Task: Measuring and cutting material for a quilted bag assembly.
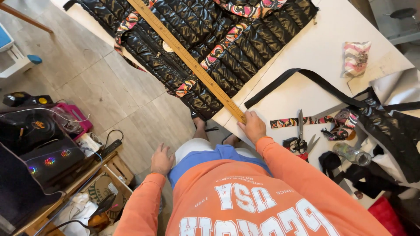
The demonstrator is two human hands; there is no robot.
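Note:
A shiny black quilted jacket (205, 39) with colourful patterned trim lies spread on a white table (315, 48). A long wooden ruler (183, 54) rests diagonally across it. My right hand (251, 126) presses on the near end of the ruler at the table's edge. My left hand (162, 159) hangs free beside my hip, off the table, holding nothing. Both arms wear orange sleeves.
Scissors (301, 137) lie just right of my right hand, with a patterned fabric strip (306, 121), black strap (306, 81), a clear bottle (350, 154) and dark fabric scraps (385, 135). A folded patterned cloth (355, 57) sits far right. Left on the floor: black equipment (35, 148), a wooden crate (109, 175), cables.

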